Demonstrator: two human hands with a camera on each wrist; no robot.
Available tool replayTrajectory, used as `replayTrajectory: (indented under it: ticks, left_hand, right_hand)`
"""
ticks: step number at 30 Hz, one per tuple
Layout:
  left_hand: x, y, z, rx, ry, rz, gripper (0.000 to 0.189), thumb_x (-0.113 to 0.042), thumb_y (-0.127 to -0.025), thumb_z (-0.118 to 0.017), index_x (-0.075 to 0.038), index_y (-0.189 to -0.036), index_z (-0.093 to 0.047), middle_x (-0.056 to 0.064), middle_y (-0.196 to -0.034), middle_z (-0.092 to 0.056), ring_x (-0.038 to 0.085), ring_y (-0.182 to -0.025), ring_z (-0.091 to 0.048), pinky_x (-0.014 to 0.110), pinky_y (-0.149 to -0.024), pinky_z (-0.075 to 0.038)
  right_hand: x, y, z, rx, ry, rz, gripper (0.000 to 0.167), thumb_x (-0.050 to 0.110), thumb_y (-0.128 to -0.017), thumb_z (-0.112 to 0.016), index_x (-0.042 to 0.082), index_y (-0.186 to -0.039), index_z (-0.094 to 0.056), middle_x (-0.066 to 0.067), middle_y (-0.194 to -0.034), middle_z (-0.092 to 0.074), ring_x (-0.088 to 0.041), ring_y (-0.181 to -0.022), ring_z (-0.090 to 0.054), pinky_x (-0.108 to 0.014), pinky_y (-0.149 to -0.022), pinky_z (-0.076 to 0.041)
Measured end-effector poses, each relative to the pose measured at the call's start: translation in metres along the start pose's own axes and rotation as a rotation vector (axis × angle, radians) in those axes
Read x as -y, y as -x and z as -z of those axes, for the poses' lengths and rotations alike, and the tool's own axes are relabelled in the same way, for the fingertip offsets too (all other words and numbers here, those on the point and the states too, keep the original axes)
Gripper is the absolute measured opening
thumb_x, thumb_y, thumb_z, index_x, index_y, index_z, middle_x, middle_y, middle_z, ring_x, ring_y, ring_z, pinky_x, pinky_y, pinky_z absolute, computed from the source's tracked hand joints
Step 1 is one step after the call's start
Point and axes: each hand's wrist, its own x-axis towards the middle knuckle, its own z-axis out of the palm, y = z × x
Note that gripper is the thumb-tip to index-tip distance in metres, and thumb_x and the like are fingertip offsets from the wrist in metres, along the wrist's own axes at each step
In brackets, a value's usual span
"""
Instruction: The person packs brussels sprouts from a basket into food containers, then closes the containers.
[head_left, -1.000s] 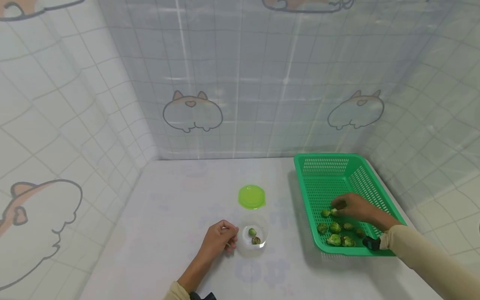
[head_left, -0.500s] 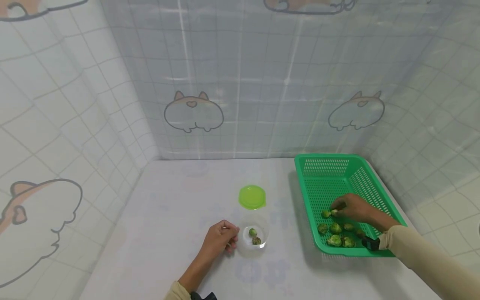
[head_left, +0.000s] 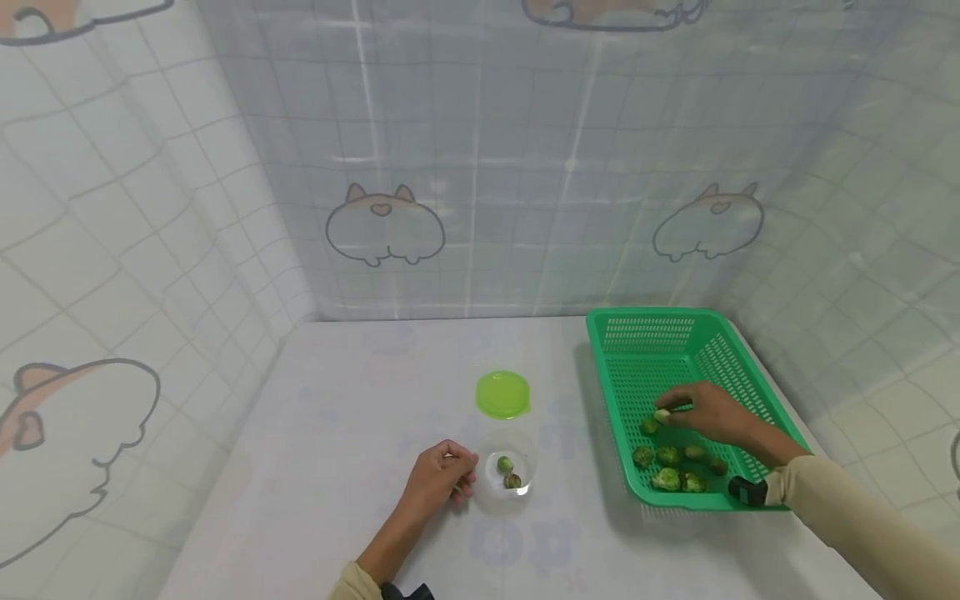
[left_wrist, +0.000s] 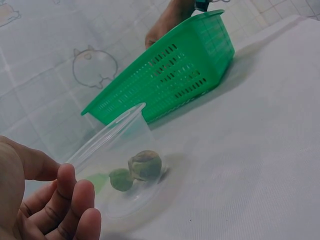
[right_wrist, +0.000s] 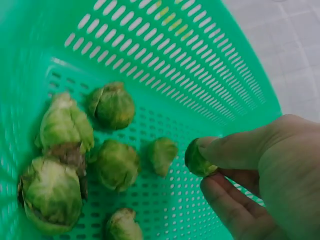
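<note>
In the head view my right hand (head_left: pixel 708 412) is inside the green plastic basket (head_left: pixel 645 375). Its thumb and fingers pinch a small Brussels sprout (right_wrist: pixel 199 159), lifted a little above the basket floor. Several other Brussels sprouts (right_wrist: pixel 117 165) lie towards the near end of the basket. My left hand (head_left: pixel 441 473) is at the left side of a clear plastic container (left_wrist: pixel 136 127), thumb and fingertips pinching its rim. Two Brussels sprouts (left_wrist: pixel 146 166) sit on the container's bottom, seen through its wall.
A bright green lid (head_left: pixel 502 394) lies flat on the white table (head_left: pixel 360 392), just behind the container. The basket stands at the table's right side, near the curtain-like sheet (head_left: pixel 847 350) with tile lines. Similar sheets rise at the back and left.
My right hand has risen slightly and shifted a little left with the pinched Brussels sprout, away from the sprout beside it. My left hand and the container have stayed put.
</note>
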Motion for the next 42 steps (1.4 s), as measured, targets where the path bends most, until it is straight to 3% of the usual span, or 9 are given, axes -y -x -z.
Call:
replayTrajectory:
  ticks: [14, 19, 25, 32, 42]
  left_hand:
    - [0.002, 0.000, 0.000, 0.004, -0.014, -0.018, 0.022, -0.021, -0.097, -0.067, -0.001, -0.102, -0.063, 0.011, -0.077, -0.069, 0.016, -0.060, -0.062, 0.030, -0.054, -0.054]
    - [-0.001, 0.001, 0.000, 0.009, -0.006, -0.019, 0.024, -0.024, -0.096, -0.068, -0.001, -0.101, -0.063, 0.011, -0.078, -0.069, 0.015, -0.060, -0.062, 0.029, -0.054, -0.053]
    - [-0.001, 0.002, -0.001, 0.008, 0.002, -0.002, 0.024, -0.024, -0.095, -0.068, -0.002, -0.102, -0.063, 0.009, -0.077, -0.070, 0.015, -0.060, -0.062, 0.029, -0.054, -0.053]
    - [-0.002, 0.003, -0.002, 0.004, 0.007, -0.008, 0.023, -0.023, -0.095, -0.068, -0.001, -0.102, -0.063, 0.008, -0.077, -0.069, 0.016, -0.061, -0.063, 0.030, -0.054, -0.054]
    - [-0.001, 0.002, -0.003, -0.004, -0.001, -0.011, 0.023, -0.022, -0.095, -0.068, -0.001, -0.102, -0.063, 0.008, -0.076, -0.069, 0.015, -0.060, -0.062, 0.029, -0.054, -0.053]
  right_hand:
    - [0.027, 0.007, 0.013, -0.085, -0.123, 0.059, 0.037, 0.033, -0.096, -0.069, 0.011, -0.127, -0.068, -0.012, -0.127, -0.068, -0.037, -0.114, -0.064, -0.046, -0.087, -0.056]
    - [0.037, 0.007, 0.011, -0.094, -0.167, 0.093, 0.032, 0.035, -0.096, -0.070, 0.022, -0.125, -0.069, -0.006, -0.128, -0.068, -0.028, -0.115, -0.065, -0.039, -0.088, -0.057]
    - [0.051, 0.006, 0.007, -0.086, -0.247, 0.109, 0.034, 0.034, -0.094, -0.071, 0.023, -0.126, -0.069, -0.004, -0.129, -0.067, -0.012, -0.114, -0.065, -0.028, -0.087, -0.056]
    - [0.069, 0.004, 0.002, -0.069, -0.285, 0.092, 0.039, 0.036, -0.094, -0.071, 0.019, -0.129, -0.068, -0.002, -0.128, -0.068, -0.028, -0.120, -0.063, -0.032, -0.088, -0.056]
    - [0.091, -0.006, -0.011, 0.007, -0.386, 0.095, 0.033, 0.032, -0.095, -0.071, 0.023, -0.126, -0.068, -0.004, -0.129, -0.066, -0.027, -0.117, -0.064, -0.040, -0.090, -0.056]
